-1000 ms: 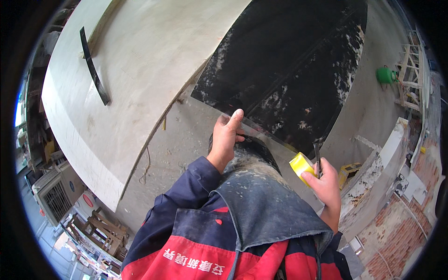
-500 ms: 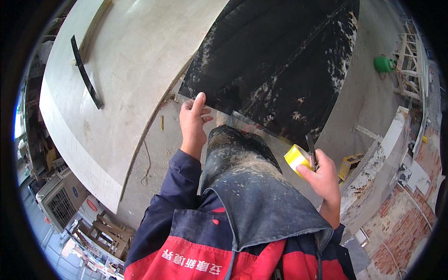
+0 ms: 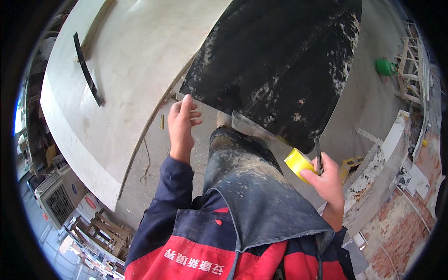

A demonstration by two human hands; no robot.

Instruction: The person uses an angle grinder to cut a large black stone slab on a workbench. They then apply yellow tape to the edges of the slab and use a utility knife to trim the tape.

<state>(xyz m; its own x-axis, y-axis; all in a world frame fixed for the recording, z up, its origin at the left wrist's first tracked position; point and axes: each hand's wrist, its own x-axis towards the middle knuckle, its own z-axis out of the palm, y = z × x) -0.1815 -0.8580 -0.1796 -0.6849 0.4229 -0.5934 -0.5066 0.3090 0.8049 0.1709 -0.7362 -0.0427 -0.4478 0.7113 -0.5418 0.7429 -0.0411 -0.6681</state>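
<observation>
My right hand (image 3: 328, 179) grips a roll of yellow tape (image 3: 297, 162) together with a slim dark tool (image 3: 318, 151). The tool points away from me, its tip by the near right corner of a large black sheet (image 3: 266, 60); whether it touches there I cannot tell. Pale smears and scuffs mark the sheet. Along its near edge runs a see-through strip (image 3: 252, 125), partly loose-looking. Just off the sheet's near left corner is my left hand (image 3: 183, 123), holding nothing, thumb up and fingers apart.
A wide pale board (image 3: 130, 56) lies at the left, with a black strip (image 3: 87, 72) on it. White-smeared panels (image 3: 382, 161) lean at the right beside a yellow object (image 3: 349, 166). Farther off are a green canister (image 3: 384, 67), wooden trestles (image 3: 105, 233) and an outdoor fan unit (image 3: 59, 193).
My left hand has come away from the black sheet's near edge, moving left with its fingers spreading. My right hand has shifted slightly, still holding the tape and the dark tool.
</observation>
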